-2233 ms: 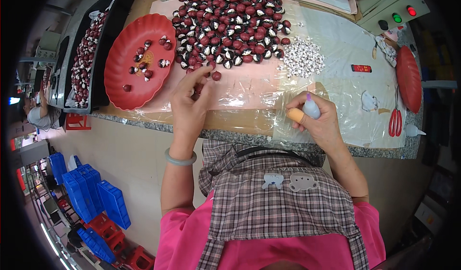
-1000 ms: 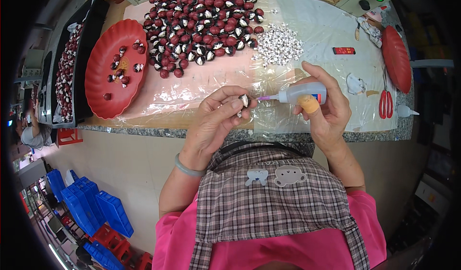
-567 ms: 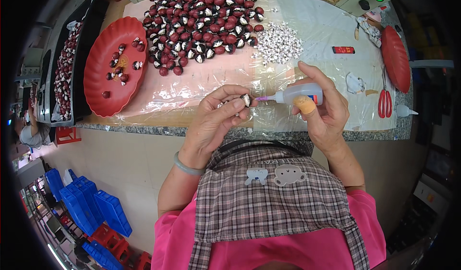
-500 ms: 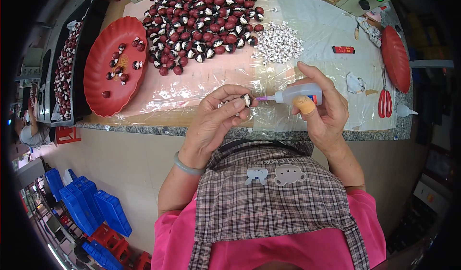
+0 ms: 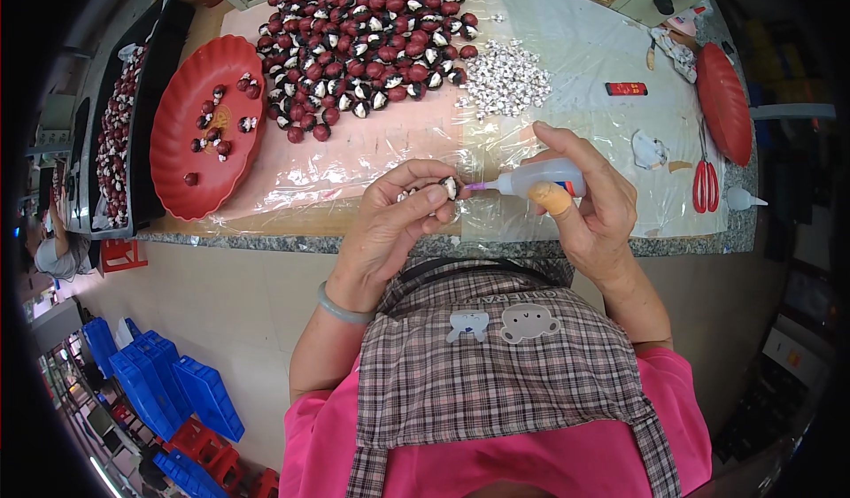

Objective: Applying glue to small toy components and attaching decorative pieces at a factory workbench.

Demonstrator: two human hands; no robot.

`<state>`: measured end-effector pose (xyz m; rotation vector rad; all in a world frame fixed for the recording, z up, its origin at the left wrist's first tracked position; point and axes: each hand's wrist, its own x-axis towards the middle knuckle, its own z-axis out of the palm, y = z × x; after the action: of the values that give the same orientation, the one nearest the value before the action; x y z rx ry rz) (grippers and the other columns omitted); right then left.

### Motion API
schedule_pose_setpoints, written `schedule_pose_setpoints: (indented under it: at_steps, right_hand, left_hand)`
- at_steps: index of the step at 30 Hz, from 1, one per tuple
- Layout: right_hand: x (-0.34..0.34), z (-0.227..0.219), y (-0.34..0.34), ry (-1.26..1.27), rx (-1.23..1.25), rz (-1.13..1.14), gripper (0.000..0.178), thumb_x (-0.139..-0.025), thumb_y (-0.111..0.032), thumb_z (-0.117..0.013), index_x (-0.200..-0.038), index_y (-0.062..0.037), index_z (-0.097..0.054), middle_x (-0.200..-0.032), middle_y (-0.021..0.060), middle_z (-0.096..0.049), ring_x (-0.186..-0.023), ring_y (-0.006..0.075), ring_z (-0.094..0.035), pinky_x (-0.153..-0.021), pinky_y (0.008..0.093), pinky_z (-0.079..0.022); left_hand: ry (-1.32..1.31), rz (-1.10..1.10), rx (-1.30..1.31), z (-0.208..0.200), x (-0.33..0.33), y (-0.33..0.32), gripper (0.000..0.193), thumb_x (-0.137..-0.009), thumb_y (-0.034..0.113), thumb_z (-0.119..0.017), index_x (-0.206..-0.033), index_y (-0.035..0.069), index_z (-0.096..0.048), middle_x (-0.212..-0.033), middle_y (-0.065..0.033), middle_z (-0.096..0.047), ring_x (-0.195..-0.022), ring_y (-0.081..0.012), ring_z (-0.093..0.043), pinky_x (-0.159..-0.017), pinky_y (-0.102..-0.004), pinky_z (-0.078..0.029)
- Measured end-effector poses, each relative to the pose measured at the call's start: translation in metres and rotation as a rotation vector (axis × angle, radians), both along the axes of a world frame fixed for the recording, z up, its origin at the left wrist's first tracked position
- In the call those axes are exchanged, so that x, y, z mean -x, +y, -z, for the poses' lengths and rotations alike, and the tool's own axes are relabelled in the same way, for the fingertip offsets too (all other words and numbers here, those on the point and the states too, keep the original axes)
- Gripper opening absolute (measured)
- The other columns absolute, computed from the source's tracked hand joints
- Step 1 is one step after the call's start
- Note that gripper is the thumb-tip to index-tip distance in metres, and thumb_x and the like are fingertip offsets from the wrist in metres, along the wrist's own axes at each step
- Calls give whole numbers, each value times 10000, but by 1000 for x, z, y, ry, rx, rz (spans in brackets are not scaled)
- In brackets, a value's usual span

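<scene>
My left hand (image 5: 390, 219) pinches a small ball (image 5: 450, 186), black and white on the side that shows, between thumb and fingertips. A few little white pieces (image 5: 405, 194) peek out of the same hand. From the right, my right hand (image 5: 602, 219) grips a translucent squeeze bottle (image 5: 529, 177), its thin purple nozzle pointing at the ball; whether the tip touches cannot be made out. An orange finger cover (image 5: 551, 199) wraps my right thumb. Beyond my hands lie a heap of dark red, black and white balls (image 5: 381, 51) and a pile of tiny white pieces (image 5: 507, 79).
At left a red scalloped dish (image 5: 168, 148) holds several balls, beside a black tray (image 5: 159, 64) of more. To the right are red-handled scissors (image 5: 706, 188), a red dish (image 5: 724, 108), a small red box (image 5: 627, 89) and a white nozzle bottle (image 5: 744, 199).
The view has shifted slightly. My hands keep nearly the same pose, with the bottle's nozzle still pointed at the ball.
</scene>
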<state>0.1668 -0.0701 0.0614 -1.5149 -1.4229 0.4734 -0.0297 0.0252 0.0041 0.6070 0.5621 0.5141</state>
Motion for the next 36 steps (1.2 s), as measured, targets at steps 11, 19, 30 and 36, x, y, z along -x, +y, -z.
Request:
schedule_pose_setpoints:
  at_steps: [11, 19, 30, 36]
  right_hand:
    - [-47, 24, 6, 835, 171, 67, 370, -814, -33, -665, -1138, -7, -487, -935, 118, -607, -704, 173, -627, -609, 232, -500]
    - [-43, 46, 40, 141, 379, 186, 241, -768, -44, -688, -975, -32, -564, -845, 73, -610, -754, 164, -611, -651, 302, -495]
    - [-32, 42, 45, -332, 290, 21, 214, -750, -130, -700, -928, -19, -655, -819, 151, -606, -747, 332, -612, -685, 409, -488]
    - [-41, 32, 48, -301, 369, -82, 229, -751, -113, -689, -961, -26, -664, -858, 140, -635, -752, 323, -622, -709, 401, -498]
  left_hand:
    - [-23, 8, 36, 3, 7, 3, 302, -893, 41, -578, -1186, -30, -570, -1048, -147, -640, -827, -122, -630, -717, -202, -516]
    - [-35, -11, 44, 4, 5, 2, 290, -890, 14, -572, -1173, -48, -566, -1073, -159, -625, -854, -133, -629, -750, -215, -531]
    - [-13, 2, 28, 0, 6, 0, 279, -890, 30, -586, -1162, -33, -572, -1038, -109, -618, -833, -105, -596, -746, -202, -498]
    - [-9, 12, 38, 0, 9, 3, 307, -887, 36, -595, -1186, -29, -569, -1015, -100, -626, -816, -97, -585, -714, -193, -489]
